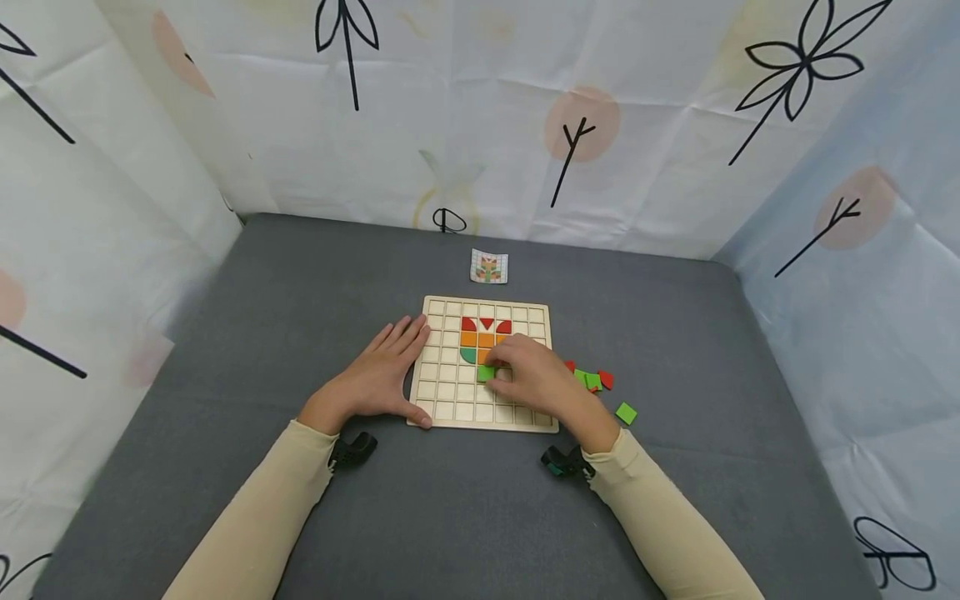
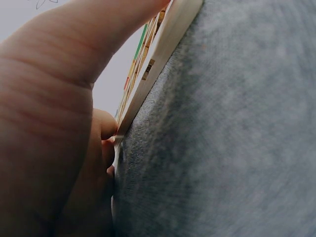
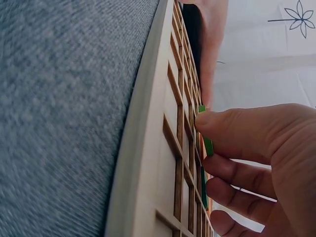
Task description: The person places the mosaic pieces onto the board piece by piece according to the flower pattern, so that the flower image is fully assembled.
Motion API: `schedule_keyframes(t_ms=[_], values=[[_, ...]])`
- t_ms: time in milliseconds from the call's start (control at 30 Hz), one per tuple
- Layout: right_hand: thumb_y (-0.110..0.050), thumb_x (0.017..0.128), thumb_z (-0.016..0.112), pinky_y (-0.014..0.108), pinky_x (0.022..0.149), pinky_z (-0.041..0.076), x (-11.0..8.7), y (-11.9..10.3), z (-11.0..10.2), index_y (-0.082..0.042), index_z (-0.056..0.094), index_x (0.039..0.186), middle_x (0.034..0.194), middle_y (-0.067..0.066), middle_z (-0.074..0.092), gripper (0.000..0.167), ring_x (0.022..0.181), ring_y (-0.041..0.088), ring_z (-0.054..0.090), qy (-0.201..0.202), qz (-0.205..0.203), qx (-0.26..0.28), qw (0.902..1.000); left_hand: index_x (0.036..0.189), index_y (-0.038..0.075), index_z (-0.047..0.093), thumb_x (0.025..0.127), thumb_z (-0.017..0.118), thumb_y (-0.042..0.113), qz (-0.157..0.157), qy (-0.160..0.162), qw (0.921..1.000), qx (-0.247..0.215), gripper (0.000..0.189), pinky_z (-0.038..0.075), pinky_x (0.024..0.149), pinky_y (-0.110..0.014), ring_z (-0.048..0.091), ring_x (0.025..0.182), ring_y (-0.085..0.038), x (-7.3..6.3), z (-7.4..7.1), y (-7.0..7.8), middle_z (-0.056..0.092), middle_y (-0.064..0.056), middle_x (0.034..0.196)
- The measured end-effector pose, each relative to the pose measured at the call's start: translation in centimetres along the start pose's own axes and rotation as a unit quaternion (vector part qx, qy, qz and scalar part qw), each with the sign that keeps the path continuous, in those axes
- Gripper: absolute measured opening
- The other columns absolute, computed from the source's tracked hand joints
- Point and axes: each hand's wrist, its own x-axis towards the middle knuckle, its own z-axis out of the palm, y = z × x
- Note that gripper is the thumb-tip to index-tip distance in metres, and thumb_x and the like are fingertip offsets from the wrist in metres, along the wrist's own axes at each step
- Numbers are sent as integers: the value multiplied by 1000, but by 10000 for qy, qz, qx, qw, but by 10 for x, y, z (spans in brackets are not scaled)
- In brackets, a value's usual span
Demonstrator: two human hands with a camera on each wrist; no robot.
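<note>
A square wooden grid board [image 1: 445, 410] lies flat on the grey table. Red, orange and green tiles sit in its upper middle cells, among them orange squares [image 1: 486, 340] and a dark green quarter-round tile [image 1: 468, 356]. My right hand [image 1: 538, 379] pinches a bright green square tile [image 3: 208, 144] between thumb and fingers, just at the board's surface below the orange tiles; whether it is seated in a cell I cannot tell. My left hand [image 1: 381, 377] rests along the board's left edge, fingers straight at the upper side and thumb at the lower left corner.
Loose red and green tiles [image 1: 594, 382] lie right of the board, partly behind my right hand. One green square tile [image 1: 626, 413] lies apart from them. A small pattern card [image 1: 489, 267] is beyond the board's far edge. Printed cloth [image 1: 480, 150] hangs around the table.
</note>
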Motion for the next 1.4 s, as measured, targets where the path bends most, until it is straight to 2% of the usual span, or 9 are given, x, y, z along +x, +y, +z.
schedule_keyframes(t_ms=[600, 733, 833, 1033, 1200, 1400], values=[[-16, 91, 89, 38, 88, 56, 0, -2, -3, -10, 81, 110, 105, 1, 72, 22, 102, 20, 63, 139, -131, -58, 9998, 174, 1, 9, 69, 86, 82, 20, -8, 10000, -40, 153, -1, 133, -54, -4, 166, -36, -1, -1, -1, -1, -13, 181], [-14, 93, 88, 41, 89, 57, -4, -1, -18, -7, 81, 114, 108, 6, 73, 23, 103, 24, 65, 128, -102, 154, 9997, 174, 2, 8, 69, 85, 83, 13, 9, 10000, -29, 153, -1, 133, -53, -4, 166, -36, -1, -1, -1, -1, -13, 181], [-14, 95, 86, 44, 90, 57, -10, 3, -34, -5, 80, 118, 113, 8, 72, 25, 104, 27, 66, 148, 82, 293, 9994, 174, 2, 8, 69, 84, 85, 15, 20, 10000, 1, 154, 0, 133, -53, -3, 166, -36, 0, 0, -2, -1, -13, 181], [-14, 96, 86, 50, 90, 56, -21, 19, -60, -3, 78, 121, 116, 10, 71, 29, 105, 33, 65, 382, 439, 166, 9982, 174, 1, 8, 68, 85, 85, 15, 32, 10000, 25, 155, 0, 133, -53, -3, 166, -37, 0, -1, -2, 0, -13, 181], [-15, 97, 85, 51, 92, 55, -28, 28, -72, -2, 78, 123, 119, 14, 72, 30, 107, 35, 65, 355, 699, 130, 9968, 174, 2, 8, 68, 85, 85, 3, 9, 10000, 36, 155, 0, 133, -53, -3, 166, -36, 0, -1, -1, -1, -13, 181], [-14, 96, 85, 52, 95, 55, -33, 33, -80, -3, 78, 124, 119, 11, 72, 30, 109, 35, 64, 291, 915, 232, 9951, 174, 2, 8, 68, 85, 85, 3, 28, 10000, 56, 155, 0, 133, -53, -3, 166, -36, 1, 1, -1, -1, -13, 181]])
